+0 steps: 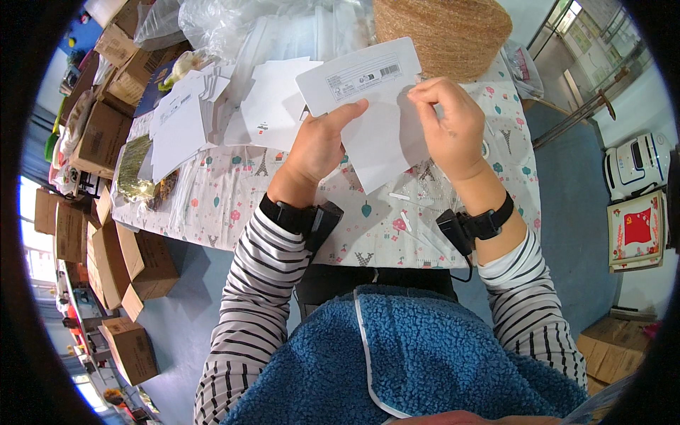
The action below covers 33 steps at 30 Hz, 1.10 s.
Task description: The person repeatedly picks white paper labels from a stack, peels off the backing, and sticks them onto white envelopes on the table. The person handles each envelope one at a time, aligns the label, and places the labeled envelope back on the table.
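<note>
A white folded card (372, 122) with a printed label and barcode hangs from my left hand (324, 133), whose thumb lies across its front. My right hand (449, 119) has thumb and forefinger pinched together at the card's right edge, casting a shadow on it. Whatever is between those fingertips is too thin to make out. On the cloth below lie a small white plastic tag fastener (399, 196) and another fastener (406, 221) with clear strands. A fanned stack of white cards (178, 125) and more white cards (271, 101) lie to the left.
The table bears a patterned cloth (234, 196). At its back are a large cone of brown yarn (441, 32) and clear plastic bags (223, 26). A packet of gold tinsel-like material (135, 170) sits at the left edge. Cardboard boxes (130, 348) stand on the floor.
</note>
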{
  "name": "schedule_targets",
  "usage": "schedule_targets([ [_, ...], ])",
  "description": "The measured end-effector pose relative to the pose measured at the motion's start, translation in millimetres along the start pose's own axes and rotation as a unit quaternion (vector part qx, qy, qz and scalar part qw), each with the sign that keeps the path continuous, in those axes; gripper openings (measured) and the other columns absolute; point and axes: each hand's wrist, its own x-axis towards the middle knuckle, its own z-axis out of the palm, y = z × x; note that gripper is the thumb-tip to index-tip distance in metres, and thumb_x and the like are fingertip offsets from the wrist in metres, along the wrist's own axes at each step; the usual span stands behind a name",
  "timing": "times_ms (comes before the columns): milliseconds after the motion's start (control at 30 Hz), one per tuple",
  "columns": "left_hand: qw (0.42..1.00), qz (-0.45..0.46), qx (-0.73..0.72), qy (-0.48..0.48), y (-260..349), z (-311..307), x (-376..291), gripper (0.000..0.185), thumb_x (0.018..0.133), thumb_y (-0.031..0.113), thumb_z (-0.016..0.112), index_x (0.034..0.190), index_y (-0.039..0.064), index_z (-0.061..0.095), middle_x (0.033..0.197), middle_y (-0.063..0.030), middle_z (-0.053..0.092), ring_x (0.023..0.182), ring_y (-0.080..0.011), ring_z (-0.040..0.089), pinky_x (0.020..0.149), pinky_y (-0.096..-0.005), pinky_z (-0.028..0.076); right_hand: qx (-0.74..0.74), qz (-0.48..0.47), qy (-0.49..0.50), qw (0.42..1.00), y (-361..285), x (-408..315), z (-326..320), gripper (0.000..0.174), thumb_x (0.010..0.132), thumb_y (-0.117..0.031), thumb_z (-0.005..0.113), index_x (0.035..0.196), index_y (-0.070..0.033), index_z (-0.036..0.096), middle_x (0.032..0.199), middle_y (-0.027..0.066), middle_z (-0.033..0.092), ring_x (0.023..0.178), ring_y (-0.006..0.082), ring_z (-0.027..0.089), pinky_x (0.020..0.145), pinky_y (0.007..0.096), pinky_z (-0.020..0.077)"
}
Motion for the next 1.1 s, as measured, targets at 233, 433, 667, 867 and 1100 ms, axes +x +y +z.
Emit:
schedule_targets([
  [233, 1.0, -0.025, 0.006, 0.004, 1.5, 4.7, -1.0, 0.037, 0.097, 0.011, 0.064, 0.132, -0.002, 0.063, 0.124, -0.0091, 0.069, 0.11, -0.0196, 0.066, 0.091, -0.0321, 0.053, -0.033, -0.003, -0.047, 0.998, -0.7, -2.1, -0.5, 0.011, 0.084, 0.008, 0.072, 0.089, 0.0, 0.065, 0.091, 0.0104, 0.073, 0.086, 0.0235, 0.072, 0.078, 0.0312, 0.0563],
  [433, 1.0, -0.004, 0.001, 0.003, 1.9, 5.4, 0.7, 0.038, 0.097, 0.007, 0.064, 0.133, -0.004, 0.059, 0.124, -0.0122, 0.068, 0.109, -0.024, 0.068, 0.092, -0.037, 0.057, 0.123, 0.123, 0.013, 0.985, 2.7, -6.9, 1.7, 0.008, 0.087, 0.003, 0.074, 0.089, 0.0, 0.068, 0.09, 0.0082, 0.074, 0.081, 0.0155, 0.07, 0.074, 0.0272, 0.0558],
  [667, 0.999, -0.024, -0.006, 0.021, 1.6, 2.5, 4.0, 0.043, 0.098, 0.008, 0.063, 0.138, -0.005, 0.055, 0.128, -0.0147, 0.066, 0.112, -0.0251, 0.067, 0.093, -0.0376, 0.057, 0.172, 0.137, 0.093, 0.971, 14.8, -7.9, -1.9, 0.006, 0.09, 0.005, 0.073, 0.091, 0.001, 0.069, 0.093, 0.0069, 0.074, 0.085, 0.0113, 0.069, 0.078, 0.025, 0.0559],
  [867, 0.999, -0.03, -0.014, 0.017, -0.1, 2.2, 5.5, 0.042, 0.096, 0.008, 0.065, 0.135, -0.005, 0.058, 0.127, -0.013, 0.067, 0.11, -0.0237, 0.067, 0.091, -0.0358, 0.057, 0.181, 0.162, 0.067, 0.968, 14.5, -11.1, 0.3, 0.008, 0.09, 0.006, 0.073, 0.092, 0.001, 0.067, 0.095, 0.0076, 0.075, 0.086, 0.0104, 0.069, 0.079, 0.0242, 0.0564],
  [1100, 0.999, -0.01, -0.032, -0.007, 0.0, 3.9, 3.8, 0.041, 0.096, 0.006, 0.065, 0.135, -0.004, 0.058, 0.126, -0.0118, 0.067, 0.11, -0.0233, 0.067, 0.091, -0.0359, 0.057, 0.238, 0.189, 0.059, 0.951, 13.7, -14.1, 6.1, 0.008, 0.091, 0.006, 0.072, 0.092, 0.002, 0.066, 0.098, 0.0095, 0.075, 0.087, 0.0112, 0.07, 0.079, 0.025, 0.0577],
])
